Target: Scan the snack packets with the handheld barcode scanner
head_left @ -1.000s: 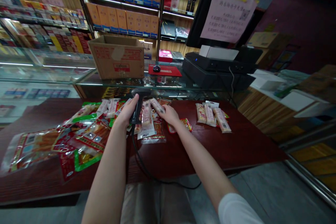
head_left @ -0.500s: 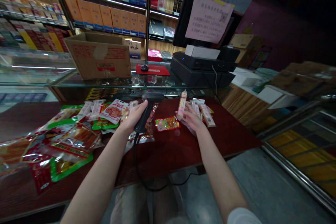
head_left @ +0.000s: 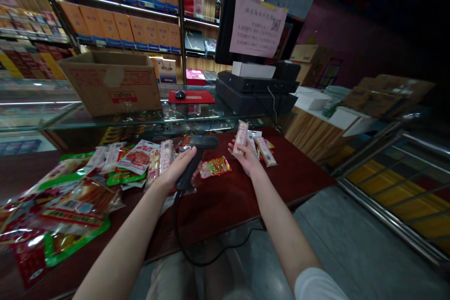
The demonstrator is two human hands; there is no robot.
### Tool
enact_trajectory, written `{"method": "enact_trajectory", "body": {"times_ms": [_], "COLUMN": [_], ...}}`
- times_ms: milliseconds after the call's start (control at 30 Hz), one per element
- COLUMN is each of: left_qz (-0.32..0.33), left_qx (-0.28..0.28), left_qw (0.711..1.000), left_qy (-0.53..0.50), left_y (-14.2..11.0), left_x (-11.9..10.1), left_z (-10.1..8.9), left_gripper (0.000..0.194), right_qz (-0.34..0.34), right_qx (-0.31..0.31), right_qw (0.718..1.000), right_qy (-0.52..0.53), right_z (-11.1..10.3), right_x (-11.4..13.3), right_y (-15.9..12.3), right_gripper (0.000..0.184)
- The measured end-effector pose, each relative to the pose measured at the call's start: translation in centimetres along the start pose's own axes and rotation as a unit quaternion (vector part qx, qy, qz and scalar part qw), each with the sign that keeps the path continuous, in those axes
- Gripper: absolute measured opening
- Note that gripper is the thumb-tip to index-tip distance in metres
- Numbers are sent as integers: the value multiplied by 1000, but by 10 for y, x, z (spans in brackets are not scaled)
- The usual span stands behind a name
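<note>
My left hand (head_left: 180,167) is wrapped round the handle of a black barcode scanner (head_left: 192,163), its head pointing right. A cable runs down from the handle and over the table's front edge. In my right hand (head_left: 249,158) is a slim pale pink-and-white wrapped snack (head_left: 241,137), held upright between thumb and fingers. Between the hands a small red-edged snack packet (head_left: 215,167) lies flat on the dark red table (head_left: 225,201). Just beyond my right hand, more wrapped snacks (head_left: 266,151) lie together. A white-and-red snack bag (head_left: 138,157) lies left of my left hand.
Many snack packets (head_left: 75,211) cover the table's left side. Behind stands a glass counter with an open cardboard box (head_left: 116,86), a mouse (head_left: 180,94) on a red mat and a black cash drawer (head_left: 253,96) below a monitor. A metal railing (head_left: 397,206) is at the right.
The view has shifted, so the scene sits further left. My right hand has turned the wrapped snack so that its printed broad side shows more. The scanner stays in my left hand.
</note>
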State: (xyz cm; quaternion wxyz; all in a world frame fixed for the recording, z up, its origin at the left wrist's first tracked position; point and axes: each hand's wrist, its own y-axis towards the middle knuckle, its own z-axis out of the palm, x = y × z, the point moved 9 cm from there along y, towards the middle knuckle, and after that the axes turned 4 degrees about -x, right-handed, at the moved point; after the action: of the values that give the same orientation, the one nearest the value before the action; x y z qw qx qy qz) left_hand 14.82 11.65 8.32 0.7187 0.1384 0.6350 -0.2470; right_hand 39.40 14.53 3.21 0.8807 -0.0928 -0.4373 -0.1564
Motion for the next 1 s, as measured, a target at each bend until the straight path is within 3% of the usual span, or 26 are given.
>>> {"method": "enact_trajectory", "body": {"times_ms": [167, 333, 733, 1000], "left_qz": [15, 19, 37, 15], "left_qx": [10, 18, 28, 7], "left_qw": [1000, 999, 995, 999], "left_qy": [13, 19, 85, 29], "left_y": [-1, -1, 0, 4], "left_x": [-2, -1, 8, 7], "left_z": [5, 11, 20, 9], "left_gripper": [63, 62, 65, 64], "right_qz": [-2, 48, 60, 11], "right_qx": [-1, 27, 58, 62], "right_qw": [1000, 998, 996, 995], "right_qy": [-8, 2, -36, -76], "right_z": [-2, 7, 20, 16], "right_x": [4, -3, -8, -5], "right_y": [3, -1, -8, -7], "right_gripper": [52, 33, 30, 39]}}
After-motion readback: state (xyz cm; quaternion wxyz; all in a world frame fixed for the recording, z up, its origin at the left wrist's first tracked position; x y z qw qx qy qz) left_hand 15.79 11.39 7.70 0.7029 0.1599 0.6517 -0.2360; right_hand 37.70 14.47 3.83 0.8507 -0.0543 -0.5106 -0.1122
